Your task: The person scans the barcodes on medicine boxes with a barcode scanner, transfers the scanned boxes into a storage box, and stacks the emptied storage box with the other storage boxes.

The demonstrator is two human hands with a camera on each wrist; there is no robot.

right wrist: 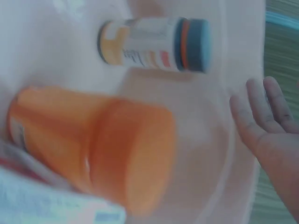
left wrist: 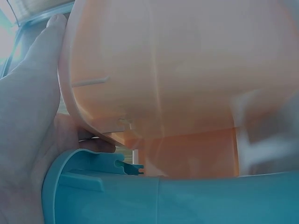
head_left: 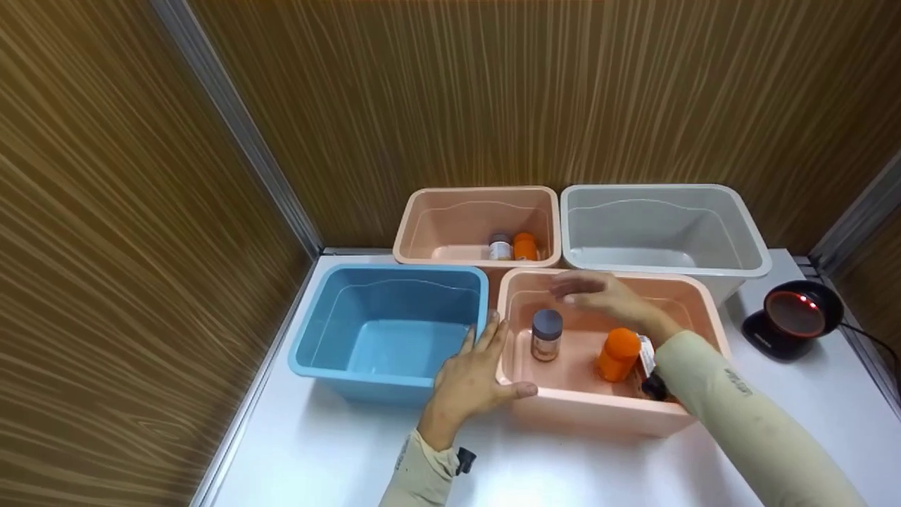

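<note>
Jar (head_left: 546,338): stood upright in the front pink bin (head_left: 598,417), toward that bin's left wall, grey cap uppermost.
Long axis: vertical; in the right wrist view, the cap end faced the side of the frame where the fingers showed.
Direction from right hand (head_left: 609,296): in the head view, the jar lay lower than the fingertips, slightly to their left and toward the person; a gap separated them.
Right fingers: extended, slightly apart, with nothing visible between them.
Nearer hand: the right hand was above the bin's interior; the left hand (head_left: 468,380) was at the rim, also near the jar. Which was closer in depth could not be told.
Left fingers: straight, a little spread, laid across the adjoining rims of the blue bin (head_left: 394,296) and the front pink bin; the thumb lay along the latter's near rim.
Orange bottle (head_left: 619,352): stood right of the jar, apart from it, cap up.
White pack (head_left: 646,355): just beside the orange bottle, partly hidden by the right sleeve (head_left: 746,408).
Rear pink bin (head_left: 457,218): held a second jar (head_left: 500,249) and a second orange bottle (head_left: 524,248).
White bin (head_left: 633,225): right of the rear pink bin.
Scanner (head_left: 794,317): at the worktop's (head_left: 563,468) right side, red lights visible.
</note>
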